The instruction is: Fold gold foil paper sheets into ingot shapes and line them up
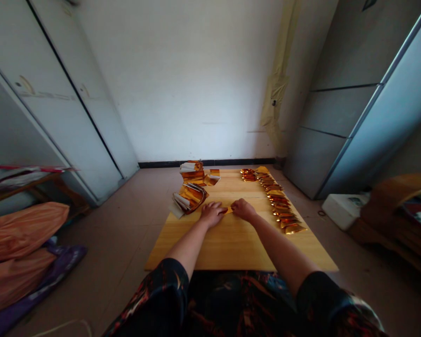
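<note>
Between my two hands, low over the middle of the wooden board, is a small piece of gold foil paper [228, 210]. My left hand [213, 214] has its fingers closed on the left end of it. At the right end my right hand [243, 209] pinches the same piece. Left of my hands lies a curled stack of gold foil sheets [189, 199] with pale backs. A long row of folded gold foil pieces [279, 201] runs down the board's right side. Fingertip detail is small and partly hidden.
The wooden board [210, 252] reaches close to my lap. Another foil stack [192, 173] and a loose curled sheet [213, 177] lie at its far left. A grey refrigerator [323, 117] stands right, a white box [344, 210] near it, and cabinets [63, 93] left.
</note>
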A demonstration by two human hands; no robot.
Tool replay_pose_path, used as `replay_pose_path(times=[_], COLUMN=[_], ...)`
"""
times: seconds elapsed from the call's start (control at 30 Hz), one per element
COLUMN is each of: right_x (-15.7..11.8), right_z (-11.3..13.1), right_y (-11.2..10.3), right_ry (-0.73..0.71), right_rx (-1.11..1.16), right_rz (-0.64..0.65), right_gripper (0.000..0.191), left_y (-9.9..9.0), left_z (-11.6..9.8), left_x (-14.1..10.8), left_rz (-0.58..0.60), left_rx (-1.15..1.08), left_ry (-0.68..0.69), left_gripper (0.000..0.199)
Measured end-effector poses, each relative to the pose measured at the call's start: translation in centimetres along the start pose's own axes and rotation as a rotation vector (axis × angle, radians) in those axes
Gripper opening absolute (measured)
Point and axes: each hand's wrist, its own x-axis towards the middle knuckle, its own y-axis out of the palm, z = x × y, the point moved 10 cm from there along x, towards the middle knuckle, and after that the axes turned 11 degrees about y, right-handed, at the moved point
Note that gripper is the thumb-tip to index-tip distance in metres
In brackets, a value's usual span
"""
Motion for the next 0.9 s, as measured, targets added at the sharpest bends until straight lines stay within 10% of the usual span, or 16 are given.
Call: replay_pose_path(times=[0.23,0.67,0.9], right_x=[-1.4,-1.1,-0.1], right_z=[1.8,2.0,3.8], right_y=[0.4,0.2,1.4], right_ry=[-0.229,-0.176,-0.087], right_rx=[-0.101,-0.003,0.177], right_rz=[-0.085,-0.112,-0.049], right_gripper=[0.021,0.023,0.024], left_y=[-1.5,-1.7,-1.8], left_z=[-1.4,-2.5,0.0], left_x=[-0.2,-0.2,-0.3], left_rz=[-0.160,-0.254,-0.282], left_rx=[0.036,0.008,-0.158], left_ry=[0.071,0.204,0.037], left_gripper=[0.027,0.020,0.027])
